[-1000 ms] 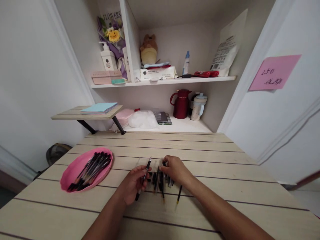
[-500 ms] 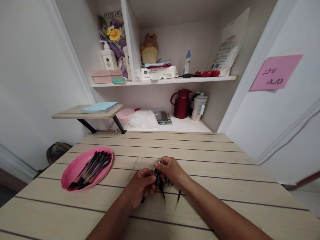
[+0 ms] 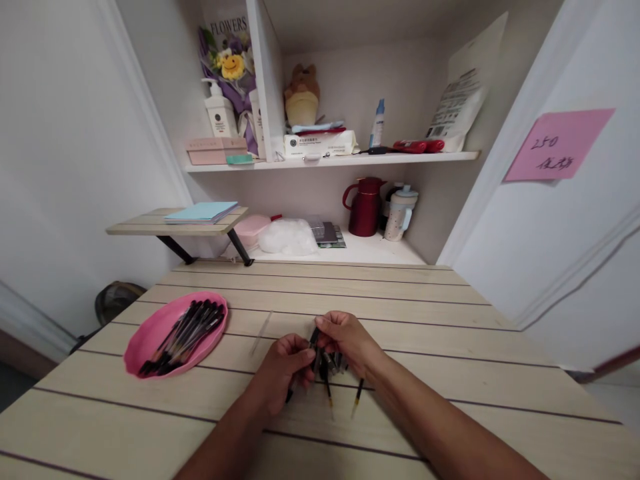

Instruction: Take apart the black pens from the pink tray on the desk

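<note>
Pen [image 3: 313, 337] pinched in both grips, left hand [image 3: 280, 373] meeting right hand [image 3: 349, 340] at fingertips.

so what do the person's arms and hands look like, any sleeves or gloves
The left hand and right hand are bare: no gloves, rings or watch visible. Both arms are uncovered to the frame edge, with no sleeves, bands or markings showing.

Pink tray [image 3: 145, 339], seemingly black pens [image 3: 324, 369]
</note>
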### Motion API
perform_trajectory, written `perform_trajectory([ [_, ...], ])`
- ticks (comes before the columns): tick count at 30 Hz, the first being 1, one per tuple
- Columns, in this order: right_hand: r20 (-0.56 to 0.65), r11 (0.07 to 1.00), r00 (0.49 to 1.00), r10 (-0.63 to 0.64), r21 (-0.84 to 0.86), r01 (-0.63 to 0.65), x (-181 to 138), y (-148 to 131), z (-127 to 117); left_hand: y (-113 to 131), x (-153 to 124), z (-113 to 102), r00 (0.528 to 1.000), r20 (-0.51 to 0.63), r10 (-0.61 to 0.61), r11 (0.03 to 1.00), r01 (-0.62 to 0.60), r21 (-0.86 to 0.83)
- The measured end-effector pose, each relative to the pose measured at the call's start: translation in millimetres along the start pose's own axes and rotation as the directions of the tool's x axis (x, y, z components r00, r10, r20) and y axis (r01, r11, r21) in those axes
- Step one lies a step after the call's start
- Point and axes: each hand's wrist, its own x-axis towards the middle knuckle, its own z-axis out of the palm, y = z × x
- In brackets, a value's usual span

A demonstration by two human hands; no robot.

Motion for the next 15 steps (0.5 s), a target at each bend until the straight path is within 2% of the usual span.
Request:
perform_trajectory([
  [4,0.009,0.998,0.998,-0.058,0.020,0.058,1.9,0.2,-2.9,0.4,-0.4,-0.1,0.998,0.066,-0.016,1.000,0.016,-0.011],
  [8,0.084,0.985,0.996,-0.028,0.173,0.013,2.1,-0.5,-4.0,1.8,-0.1,0.0,0.997,0.070,-0.035,0.999,0.036,-0.017],
  [11,0.018,0.994,1.000,0.013,0.107,-0.015,3.5,1.4,-5.0,0.8,1.0,-0.7,0.999,0.053,-0.009,1.000,0.008,0.021],
  [13,-0.016,0.999,1.000,-0.004,0.048,0.005,4.1,2.4,-5.7,-0.1,1.3,-1.3,0.998,0.059,-0.022,0.999,0.019,0.045],
  [15,0.029,0.996,0.999,-0.032,0.081,0.030,3.7,2.3,-6.0,-0.2,1.0,-1.7,0.997,0.069,-0.042,0.998,0.038,0.047],
])
